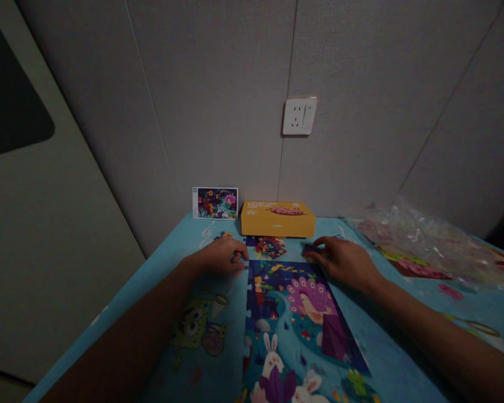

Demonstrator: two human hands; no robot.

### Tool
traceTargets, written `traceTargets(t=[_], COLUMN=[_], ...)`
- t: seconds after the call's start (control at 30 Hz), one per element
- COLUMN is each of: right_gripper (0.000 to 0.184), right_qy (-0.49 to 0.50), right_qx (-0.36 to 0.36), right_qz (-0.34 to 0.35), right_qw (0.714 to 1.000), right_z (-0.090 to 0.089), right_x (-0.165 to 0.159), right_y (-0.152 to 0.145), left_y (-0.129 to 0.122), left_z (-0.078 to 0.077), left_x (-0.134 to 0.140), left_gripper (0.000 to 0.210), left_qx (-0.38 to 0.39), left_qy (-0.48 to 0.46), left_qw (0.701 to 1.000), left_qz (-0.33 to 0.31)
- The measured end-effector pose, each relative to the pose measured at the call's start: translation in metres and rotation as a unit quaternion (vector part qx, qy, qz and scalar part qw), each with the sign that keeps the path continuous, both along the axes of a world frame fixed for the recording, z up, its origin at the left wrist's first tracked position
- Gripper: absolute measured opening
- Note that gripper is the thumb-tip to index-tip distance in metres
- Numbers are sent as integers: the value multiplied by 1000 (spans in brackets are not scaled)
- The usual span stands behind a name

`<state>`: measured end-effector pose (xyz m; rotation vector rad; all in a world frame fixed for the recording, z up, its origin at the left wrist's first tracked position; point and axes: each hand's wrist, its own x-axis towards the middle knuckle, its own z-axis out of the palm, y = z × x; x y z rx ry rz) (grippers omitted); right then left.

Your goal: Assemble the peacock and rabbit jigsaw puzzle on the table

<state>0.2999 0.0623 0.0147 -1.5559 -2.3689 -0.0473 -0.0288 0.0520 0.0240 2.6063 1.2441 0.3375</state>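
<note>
Has a pale upright panel (67,212) at far left, marked with a dark rounded patch. Sits beside it a blue tablecloth (121,319) bearing a printed SpongeBob figure (195,322), just right of the left forearm. Props a picture card (216,202) upright against the grey wall (218,112) at the back of the cloth. Rests the left hand (224,254) at the upper left corner of the jigsaw puzzle (273,313), with fingers curled in and nearly closed; cannot tell from here about any grip on a piece. Spreads the partly joined puzzle flat in the middle, toward the near edge of view, with peacock, rabbits and frog on it and with knobs exposed along its left edge. Heaps loose puzzle pieces (271,247) just beyond its top edge, in front of a yellow box (277,224), below a white wall socket (299,116). Pinches a dark puzzle piece (307,250) between thumb and index finger of the right hand (340,260), near the puzzle's upper right corner. Leaves crumpled clear plastic (437,235) over colourful printed sheets (420,267) at far right.
</note>
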Motion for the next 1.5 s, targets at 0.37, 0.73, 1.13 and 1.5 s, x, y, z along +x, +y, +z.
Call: traceTargets(t=[0.37, 0.73, 1.13, 1.5], right_gripper=[47, 36, 30, 23], right_qy=[20, 13, 10, -8], right_qx=[-113, -95, -78, -93], right_qz=[232, 217, 185, 192], right_qw=[966, 971, 980, 977], right_z=[-3, -4, -6, 6], right_x=[-13, -7, -7, -5], right_y=[-16, -14, -11, -15], left_y=[4, -2, -6, 8], left_z=[-12, -18, -16, -19], left_x=[5, 14, 20, 8], left_gripper=[5, 5, 3, 18], left_qx=[-91, -116, -65, 118], left_qy=[-73, -130, -112, -73], left_qw=[993, 984, 990, 988], left_qz=[-1, -24, -51, 71])
